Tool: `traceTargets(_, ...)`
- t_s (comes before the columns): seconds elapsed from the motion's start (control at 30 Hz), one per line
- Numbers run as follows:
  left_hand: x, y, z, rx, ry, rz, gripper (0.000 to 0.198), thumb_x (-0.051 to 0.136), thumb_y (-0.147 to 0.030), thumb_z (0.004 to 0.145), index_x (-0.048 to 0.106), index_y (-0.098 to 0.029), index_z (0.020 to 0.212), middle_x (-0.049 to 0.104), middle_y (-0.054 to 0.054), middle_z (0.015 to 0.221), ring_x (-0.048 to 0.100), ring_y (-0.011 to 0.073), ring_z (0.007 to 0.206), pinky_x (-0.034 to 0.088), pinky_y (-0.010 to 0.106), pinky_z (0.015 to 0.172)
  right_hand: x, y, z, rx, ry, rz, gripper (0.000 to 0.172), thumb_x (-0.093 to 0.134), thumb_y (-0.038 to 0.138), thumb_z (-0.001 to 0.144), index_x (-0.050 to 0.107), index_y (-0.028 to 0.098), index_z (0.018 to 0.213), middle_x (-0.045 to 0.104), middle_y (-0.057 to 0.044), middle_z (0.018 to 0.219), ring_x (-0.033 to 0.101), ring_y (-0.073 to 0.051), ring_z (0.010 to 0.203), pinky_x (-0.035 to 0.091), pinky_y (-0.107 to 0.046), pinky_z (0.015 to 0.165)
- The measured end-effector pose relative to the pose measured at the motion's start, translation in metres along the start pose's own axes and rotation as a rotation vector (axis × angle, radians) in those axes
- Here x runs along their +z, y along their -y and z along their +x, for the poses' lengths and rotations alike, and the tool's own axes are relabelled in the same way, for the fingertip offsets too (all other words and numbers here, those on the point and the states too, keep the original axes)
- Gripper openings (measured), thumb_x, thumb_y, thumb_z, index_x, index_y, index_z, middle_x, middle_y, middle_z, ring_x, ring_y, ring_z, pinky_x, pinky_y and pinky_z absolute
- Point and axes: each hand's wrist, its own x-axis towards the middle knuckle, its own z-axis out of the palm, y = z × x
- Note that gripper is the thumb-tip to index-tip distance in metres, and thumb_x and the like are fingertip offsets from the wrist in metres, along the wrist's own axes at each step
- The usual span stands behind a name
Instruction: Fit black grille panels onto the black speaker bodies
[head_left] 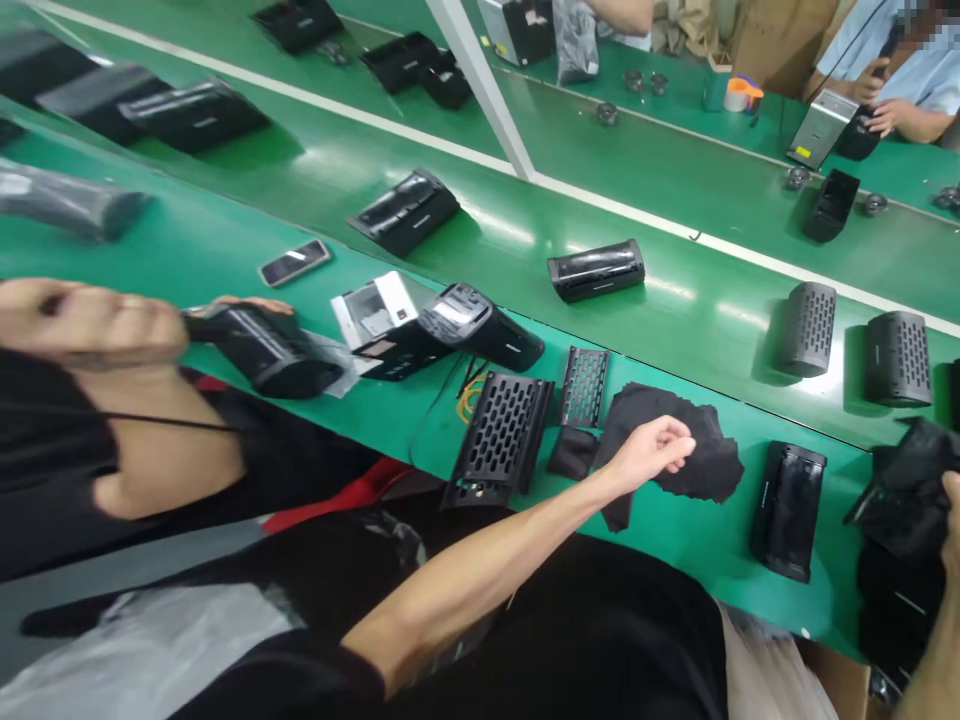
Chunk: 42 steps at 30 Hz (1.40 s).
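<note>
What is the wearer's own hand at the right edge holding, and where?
A black part, gripped at its right end. The hand is mostly cut off by the frame edge, so which hand it is cannot be told.

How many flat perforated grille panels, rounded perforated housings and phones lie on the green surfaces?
flat perforated grille panels: 2
rounded perforated housings: 2
phone: 1
Total: 5
</note>
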Motion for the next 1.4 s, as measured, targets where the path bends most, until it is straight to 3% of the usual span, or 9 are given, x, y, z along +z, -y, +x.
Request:
traceTargets(0.17, 0.038, -0.021, -0.003, -0.190, 0.268, -0.240, 0.087, 0.085, -0.078, 0.071, 0.055, -0.022, 0.130, 0.072, 0.011, 0.115, 0.075, 0.0199, 0.083, 0.063, 0.037, 0.073, 0.060, 0.049, -0.092, 0.140, 0.529, 0.405, 0.065, 0.088, 0.063, 0.058, 0.074, 0.019, 0.103, 0.076, -0.009, 0.098, 0.071, -0.028, 0.086, 0.058, -0.040, 0.080)
traceTargets(0.3, 0.036, -0.003, -0.013, -0.232, 0.077, -0.168, 0.072, 0.085, -0.066, 0.076, 0.060, -0.020, 0.126, 0.072, 0.006, 0.098, 0.070, 0.0187, 0.072, 0.059, 0.032, 0.062, 0.107, 0.055, -0.159, 0.182, 0.734, 0.432, 0.061, 0.088, 0.061, 0.061, 0.075, 0.020, 0.104, 0.079, -0.009, 0.102, 0.073, -0.030, 0.097, 0.057, -0.040, 0.090)
traceTargets(0.47, 0.015, 0.017, -0.030, -0.212, -0.134, 0.104, 0.032, 0.075, -0.034, 0.080, 0.067, -0.019, 0.107, 0.060, -0.004, 0.065, 0.055, 0.0125, 0.050, 0.044, 0.023, 0.049, 0.128, 0.041, -0.187, 0.150, 0.842, 0.346, 0.081, 0.089, 0.061, 0.059, 0.070, 0.021, 0.127, 0.076, -0.011, 0.122, 0.070, -0.035, 0.114, 0.053, -0.046, 0.103)
traceTargets(0.6, 0.007, 0.009, -0.040, -0.279, -0.151, 0.188, 0.042, 0.063, -0.021, 0.074, 0.061, -0.020, 0.116, 0.053, -0.008, 0.056, 0.046, 0.0126, 0.037, 0.030, 0.023, 0.039, 0.129, 0.030, -0.202, 0.088, 0.754, 0.109, 0.095, 0.093, 0.067, 0.055, 0.066, 0.021, 0.134, 0.076, -0.012, 0.116, 0.071, -0.037, 0.112, 0.055, -0.048, 0.101)
traceTargets(0.77, 0.004, 0.011, -0.039, -0.365, -0.171, 0.175, 0.041, 0.064, -0.020, 0.070, 0.059, -0.021, 0.110, 0.054, -0.007, 0.057, 0.050, 0.0136, 0.041, 0.028, 0.022, 0.037, 0.125, 0.018, -0.220, 0.353, 0.861, 0.392, 0.074, 0.091, 0.065, 0.061, 0.069, 0.023, 0.118, 0.078, -0.007, 0.104, 0.073, -0.030, 0.096, 0.059, -0.037, 0.080)
traceTargets(1.0, -0.003, 0.036, -0.027, -0.292, -0.120, -0.178, 0.036, 0.077, -0.022, 0.067, 0.057, -0.021, 0.097, 0.066, -0.002, 0.074, 0.066, 0.0153, 0.059, 0.052, 0.023, 0.050, 0.116, 0.005, -0.234, 0.555, 0.801, 0.446, 0.069, 0.096, 0.066, 0.054, 0.072, 0.021, 0.101, 0.073, -0.002, 0.081, 0.064, -0.022, 0.067, 0.053, -0.032, 0.060)
traceTargets(1.13, -0.029, 0.026, -0.022, -0.373, -0.045, -0.337, 0.051, 0.083, -0.055, 0.075, 0.060, -0.020, 0.105, 0.071, 0.000, 0.081, 0.068, 0.0159, 0.061, 0.059, 0.028, 0.054, 0.099, 0.002, -0.209, 0.595, 0.965, 0.438, 0.066, 0.102, 0.056, 0.050, 0.079, 0.018, 0.100, 0.077, -0.007, 0.091, 0.067, -0.023, 0.071, 0.056, -0.033, 0.064)
traceTargets(1.27, -0.048, 0.020, -0.016, -0.405, 0.128, -0.237, 0.057, 0.096, -0.039, 0.062, 0.069, -0.019, 0.108, 0.072, -0.001, 0.083, 0.065, 0.0120, 0.059, 0.055, 0.024, 0.054, 0.084, 0.009, -0.184, 0.599, 1.127, 0.414, 0.062, 0.105, 0.048, 0.051, 0.083, 0.020, 0.101, 0.079, -0.008, 0.096, 0.072, -0.028, 0.081, 0.060, -0.037, 0.072)
traceTargets(1.4, -0.044, 0.027, -0.018, -0.360, 0.127, -0.287, 0.056, 0.097, -0.028, 0.055, 0.072, -0.015, 0.103, 0.072, 0.000, 0.081, 0.067, 0.0138, 0.064, 0.056, 0.027, 0.059, 0.083, 0.019, -0.186, 0.634, 0.942, 0.543, 0.076, 0.105, 0.048, 0.052, 0.080, 0.025, 0.120, 0.079, -0.008, 0.104, 0.075, -0.030, 0.094, 0.062, -0.040, 0.086)
